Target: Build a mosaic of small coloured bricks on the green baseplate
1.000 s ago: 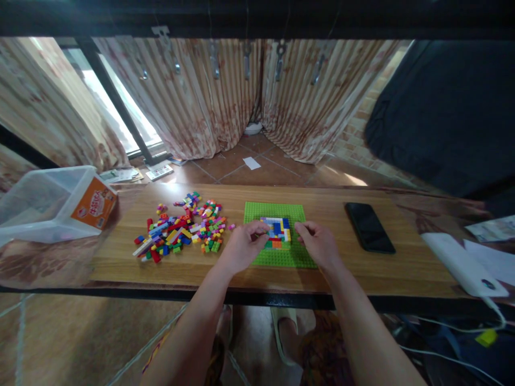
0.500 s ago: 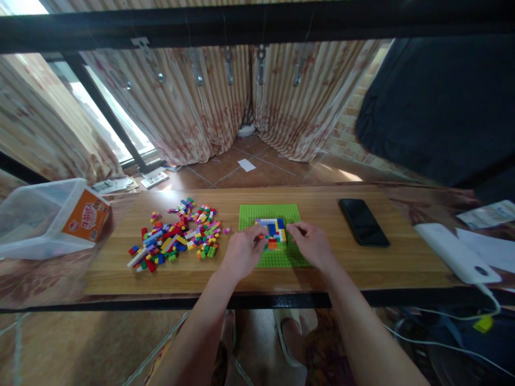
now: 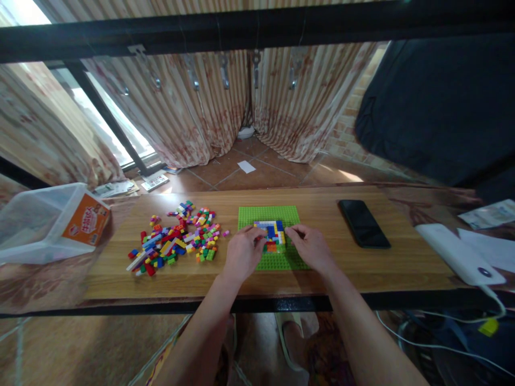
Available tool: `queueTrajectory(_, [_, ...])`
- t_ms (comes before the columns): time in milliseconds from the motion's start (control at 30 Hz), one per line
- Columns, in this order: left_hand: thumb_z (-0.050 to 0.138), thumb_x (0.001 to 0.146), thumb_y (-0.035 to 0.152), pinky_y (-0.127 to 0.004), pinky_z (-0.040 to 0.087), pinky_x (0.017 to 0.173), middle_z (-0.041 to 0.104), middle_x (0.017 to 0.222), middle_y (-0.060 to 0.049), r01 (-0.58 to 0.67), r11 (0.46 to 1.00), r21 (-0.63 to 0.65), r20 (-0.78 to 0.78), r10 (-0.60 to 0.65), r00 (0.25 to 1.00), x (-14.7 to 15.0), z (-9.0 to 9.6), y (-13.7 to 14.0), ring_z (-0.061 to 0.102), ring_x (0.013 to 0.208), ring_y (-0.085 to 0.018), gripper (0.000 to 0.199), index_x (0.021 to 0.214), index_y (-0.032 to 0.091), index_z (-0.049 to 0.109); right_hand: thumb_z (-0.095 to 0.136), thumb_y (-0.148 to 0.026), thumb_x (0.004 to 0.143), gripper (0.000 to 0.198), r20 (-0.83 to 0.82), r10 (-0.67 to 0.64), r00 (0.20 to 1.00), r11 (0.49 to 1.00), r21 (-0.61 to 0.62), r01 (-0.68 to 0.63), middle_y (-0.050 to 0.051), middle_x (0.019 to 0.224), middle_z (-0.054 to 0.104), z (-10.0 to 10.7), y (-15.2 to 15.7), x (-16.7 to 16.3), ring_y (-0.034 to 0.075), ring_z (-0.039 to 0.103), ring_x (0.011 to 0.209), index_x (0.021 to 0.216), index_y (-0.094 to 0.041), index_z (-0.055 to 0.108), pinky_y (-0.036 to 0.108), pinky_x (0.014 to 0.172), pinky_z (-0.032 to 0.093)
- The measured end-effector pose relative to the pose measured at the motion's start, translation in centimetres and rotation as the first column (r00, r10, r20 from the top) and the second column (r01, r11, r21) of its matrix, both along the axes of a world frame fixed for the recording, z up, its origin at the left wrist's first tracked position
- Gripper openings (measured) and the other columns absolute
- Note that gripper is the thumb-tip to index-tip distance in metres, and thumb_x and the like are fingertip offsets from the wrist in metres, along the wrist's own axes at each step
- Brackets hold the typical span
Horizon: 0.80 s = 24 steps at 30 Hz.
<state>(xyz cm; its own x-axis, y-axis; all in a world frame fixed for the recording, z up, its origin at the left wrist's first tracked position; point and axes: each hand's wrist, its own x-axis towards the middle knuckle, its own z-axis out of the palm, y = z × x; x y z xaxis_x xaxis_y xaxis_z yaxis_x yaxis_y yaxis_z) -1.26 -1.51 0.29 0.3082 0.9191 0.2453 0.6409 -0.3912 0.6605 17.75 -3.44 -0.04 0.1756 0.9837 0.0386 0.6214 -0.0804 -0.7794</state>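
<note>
A green studded baseplate (image 3: 267, 212) lies on the wooden board, carrying a low, roughly rectangular build of coloured bricks (image 3: 275, 232) in white, blue, yellow and orange. My left hand (image 3: 244, 249) is over the left side of the build, thumb and fingers pinched together; whatever sits between them is too small to make out. At the build's right edge, my right hand (image 3: 309, 245) has its thumb and forefinger close together, by the yellow and white bricks. Whether a brick is between those fingertips is hidden. Part of the build's left side is covered by my left hand.
Left of the baseplate spreads a pile of loose bricks (image 3: 173, 241). A clear plastic bin (image 3: 36, 225) with an orange label stands farther left. To the right lie a black phone (image 3: 363, 223) and a white device (image 3: 458, 253) with a cable.
The view has shifted slightly. My left fingertips show no orange-red piece now, where one showed beside them before. Both hands stay at the build, nearly in the same place.
</note>
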Motion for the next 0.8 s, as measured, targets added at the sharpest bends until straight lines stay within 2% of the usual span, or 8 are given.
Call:
queueTrajectory(200, [0.061,0.081,0.012,-0.026,0.047,0.072,0.069,0.081,-0.002,-0.16,0.987,0.017,0.029,0.16,0.987,-1.8,0.6,1.5,0.062,0.072,-0.014,0.012,0.082,0.019,0.071,0.049,-0.046,0.086,0.033,-0.015,-0.007,1.0,1.0,0.022,0.007,0.005,0.078,0.072,-0.2,0.0,-0.1,0.019,0.065,0.072,0.084,-0.019,0.069,0.03,0.067,0.044])
queueTrajectory(500, [0.061,0.084,0.015,-0.028,0.048,0.08,0.072,0.09,-0.003,-0.117,0.992,0.039,0.039,0.115,0.993,-1.0,-0.1,1.6,0.064,0.083,-0.015,0.015,0.09,0.02,0.074,0.049,-0.043,0.087,0.033,0.048,0.001,0.999,1.0,0.017,-0.002,0.005,0.077,0.072,0.0,0.0,-0.3,0.018,0.063,0.07,0.084,-0.019,0.071,0.03,0.069,0.044])
queueTrajectory(800, [0.068,0.08,0.021,-0.038,0.038,0.09,0.071,0.098,0.001,-0.117,0.979,0.165,-0.09,0.133,0.987,1.2,-0.3,2.2,0.059,0.096,-0.02,0.011,0.082,0.028,0.076,0.049,-0.043,0.087,0.033,0.045,0.013,0.999,1.0,0.025,-0.014,0.004,0.076,0.071,-0.3,0.0,-0.2,0.018,0.062,0.068,0.083,-0.019,0.071,0.03,0.068,0.043])
